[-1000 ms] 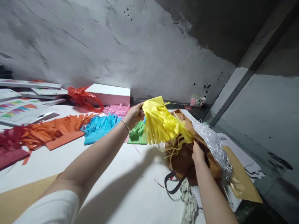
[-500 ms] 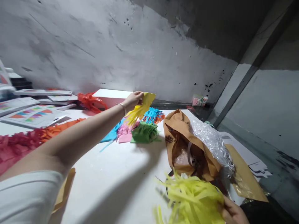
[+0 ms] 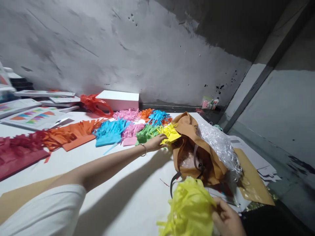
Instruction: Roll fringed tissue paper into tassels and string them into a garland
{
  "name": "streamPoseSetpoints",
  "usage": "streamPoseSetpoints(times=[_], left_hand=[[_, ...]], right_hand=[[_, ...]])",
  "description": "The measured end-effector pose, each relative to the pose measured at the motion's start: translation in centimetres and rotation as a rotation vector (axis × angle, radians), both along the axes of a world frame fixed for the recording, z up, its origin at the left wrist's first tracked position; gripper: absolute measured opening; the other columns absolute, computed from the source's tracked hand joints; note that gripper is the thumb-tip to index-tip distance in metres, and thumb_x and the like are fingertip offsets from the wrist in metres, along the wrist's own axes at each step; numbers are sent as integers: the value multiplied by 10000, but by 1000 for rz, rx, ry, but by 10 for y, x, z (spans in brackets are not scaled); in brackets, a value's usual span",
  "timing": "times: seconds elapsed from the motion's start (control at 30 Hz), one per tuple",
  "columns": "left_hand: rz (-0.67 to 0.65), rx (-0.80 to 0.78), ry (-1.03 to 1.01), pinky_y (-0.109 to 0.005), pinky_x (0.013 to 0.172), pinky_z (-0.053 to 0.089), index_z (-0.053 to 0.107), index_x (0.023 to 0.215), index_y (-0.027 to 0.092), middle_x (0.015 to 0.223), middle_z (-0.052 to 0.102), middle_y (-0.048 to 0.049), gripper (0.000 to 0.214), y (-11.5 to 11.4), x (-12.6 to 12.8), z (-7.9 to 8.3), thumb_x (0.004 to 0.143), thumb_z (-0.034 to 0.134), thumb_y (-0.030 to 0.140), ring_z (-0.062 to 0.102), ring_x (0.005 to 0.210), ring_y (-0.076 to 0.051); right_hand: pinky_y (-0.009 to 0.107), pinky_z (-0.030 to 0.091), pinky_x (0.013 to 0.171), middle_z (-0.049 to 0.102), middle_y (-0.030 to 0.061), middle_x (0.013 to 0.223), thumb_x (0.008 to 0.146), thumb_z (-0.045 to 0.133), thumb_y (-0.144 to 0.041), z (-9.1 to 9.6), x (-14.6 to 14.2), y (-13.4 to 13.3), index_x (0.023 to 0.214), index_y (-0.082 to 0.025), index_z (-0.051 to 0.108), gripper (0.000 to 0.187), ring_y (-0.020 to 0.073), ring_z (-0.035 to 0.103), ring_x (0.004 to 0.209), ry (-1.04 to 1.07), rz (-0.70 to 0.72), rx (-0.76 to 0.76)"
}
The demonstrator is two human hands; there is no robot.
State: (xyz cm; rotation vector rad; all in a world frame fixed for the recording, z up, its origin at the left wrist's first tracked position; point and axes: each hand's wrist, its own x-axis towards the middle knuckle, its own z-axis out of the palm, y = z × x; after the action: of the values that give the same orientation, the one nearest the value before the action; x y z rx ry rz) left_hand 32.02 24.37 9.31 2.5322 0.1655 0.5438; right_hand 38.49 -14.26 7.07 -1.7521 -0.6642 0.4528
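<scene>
My left hand [image 3: 157, 142], with a bracelet on the wrist, reaches across the table. Its fingers are closed on the edge of a golden-yellow fringed paper bundle [image 3: 171, 133], which lies between the green fringed bundle [image 3: 148, 133] and the brown bag [image 3: 187, 126]. At the lower right, my right hand [image 3: 225, 216] grips a lemon-yellow fringed paper bundle [image 3: 188, 209], its strips hanging loosely over the front of the table. A blue fringed bundle [image 3: 110, 131] and a pink one [image 3: 131, 134] lie to the left of the green one.
The white table [image 3: 128, 183] carries orange [image 3: 73, 132] and dark red [image 3: 22, 154] fringed bundles at left. Behind are printed flat boxes [image 3: 36, 118], a red plastic bag [image 3: 94, 104] and a white box [image 3: 118, 96]. Clear plastic wrap [image 3: 219, 147] and a brown envelope [image 3: 253, 177] lie right.
My left hand has come down and to the right, bringing the golden-yellow bundle from the air to beside the brown bag. My right hand has shifted left with the lemon-yellow bundle.
</scene>
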Motion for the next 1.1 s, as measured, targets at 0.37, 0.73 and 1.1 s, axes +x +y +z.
streamPoseSetpoints(times=[0.37, 0.73, 1.1], left_hand=[[-93, 385, 71, -422, 881, 441, 651, 1057, 156, 881, 701, -98, 213, -159, -124, 64, 864, 563, 175, 625, 871, -262], [104, -231, -125, -390, 1058, 415, 587, 1276, 209, 1328, 597, -116, 396, -156, -243, 73, 939, 571, 416, 541, 1229, -249], [-75, -1176, -64, -347, 689, 537, 707, 736, 132, 708, 688, -92, 752, -160, -238, 51, 686, 554, 866, 679, 763, -271]], right_hand=[[288, 474, 759, 674, 47, 858, 840, 501, -119, 76, -53, 79, 1027, -181, 620, 231, 195, 630, 802, -1033, 298, 76], [423, 433, 916, 677, 80, 923, 931, 496, -80, 73, -84, 84, 1294, -196, 620, 400, 216, 630, 894, -1427, 215, 430], [411, 472, 925, 743, 57, 984, 950, 538, -90, 58, -98, 80, 1363, -284, 572, 458, 202, 702, 933, -1491, 234, 568]])
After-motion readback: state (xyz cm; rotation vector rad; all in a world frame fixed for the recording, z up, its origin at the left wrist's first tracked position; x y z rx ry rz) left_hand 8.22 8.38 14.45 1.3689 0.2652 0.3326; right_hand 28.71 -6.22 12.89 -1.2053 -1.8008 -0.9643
